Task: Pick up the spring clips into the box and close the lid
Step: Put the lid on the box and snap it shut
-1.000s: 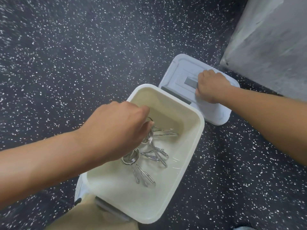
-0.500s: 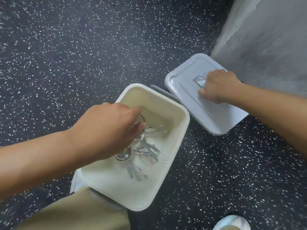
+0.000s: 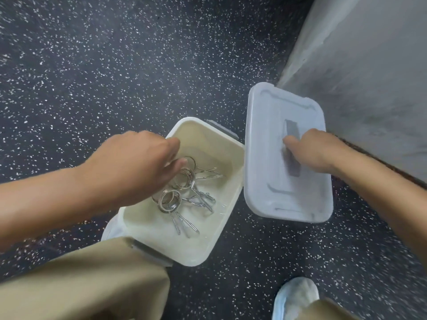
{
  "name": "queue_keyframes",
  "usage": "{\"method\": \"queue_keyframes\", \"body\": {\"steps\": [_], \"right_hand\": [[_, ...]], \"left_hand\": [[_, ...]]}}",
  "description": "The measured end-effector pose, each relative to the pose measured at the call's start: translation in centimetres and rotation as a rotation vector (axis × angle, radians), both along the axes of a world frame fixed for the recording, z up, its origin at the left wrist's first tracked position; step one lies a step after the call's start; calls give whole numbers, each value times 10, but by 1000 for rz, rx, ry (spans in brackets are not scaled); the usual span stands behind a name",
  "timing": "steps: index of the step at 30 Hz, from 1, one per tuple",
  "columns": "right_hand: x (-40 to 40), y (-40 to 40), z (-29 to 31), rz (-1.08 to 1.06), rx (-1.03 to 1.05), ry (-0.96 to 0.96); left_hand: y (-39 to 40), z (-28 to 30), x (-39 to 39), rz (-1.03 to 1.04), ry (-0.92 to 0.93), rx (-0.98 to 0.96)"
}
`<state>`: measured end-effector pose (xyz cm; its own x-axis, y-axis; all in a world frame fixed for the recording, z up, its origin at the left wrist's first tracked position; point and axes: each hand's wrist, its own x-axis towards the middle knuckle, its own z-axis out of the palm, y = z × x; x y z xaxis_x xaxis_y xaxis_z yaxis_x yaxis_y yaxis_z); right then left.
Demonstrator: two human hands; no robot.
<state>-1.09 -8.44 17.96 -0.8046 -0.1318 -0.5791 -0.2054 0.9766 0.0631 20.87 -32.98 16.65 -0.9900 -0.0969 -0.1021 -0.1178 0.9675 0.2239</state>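
The speckled dark floor carries everything, with a grey wall at the right. The cream box sits open between the knees. Just beside it the pale lid is clasped by its grey handle in the right hand, a clenched grip. The left hand reaches into the box, fingers touching the spring clips piled inside; whether it is pinching one I cannot tell. Loading looks about done; next, the left hand must clear so the lid can drop squarely on.
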Motion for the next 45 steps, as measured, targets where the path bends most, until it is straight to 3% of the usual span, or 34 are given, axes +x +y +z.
{"method": "queue_keyframes", "body": {"steps": [5,13,26,34,37,41,45], "right_hand": [[68,-28,21,-58,-90,-128],[130,-85,-18,-178,-218,-211],[157,-118,-50,-253,-259,-101],[156,-111,-49,-173,-203,-139],[145,-106,-42,-65,-169,10],[108,-94,-46,159,-313,349],[69,-87,-69,328,-335,279]], "left_hand": [[-16,2,17,-15,84,80],[-28,0,40,-25,162,190],[-34,-36,69,-270,-71,86],[-23,-48,76,-375,-88,99],[-16,-52,77,-452,-91,103],[-8,-64,81,-518,-147,103],[-3,-78,88,-528,-187,84]]}}
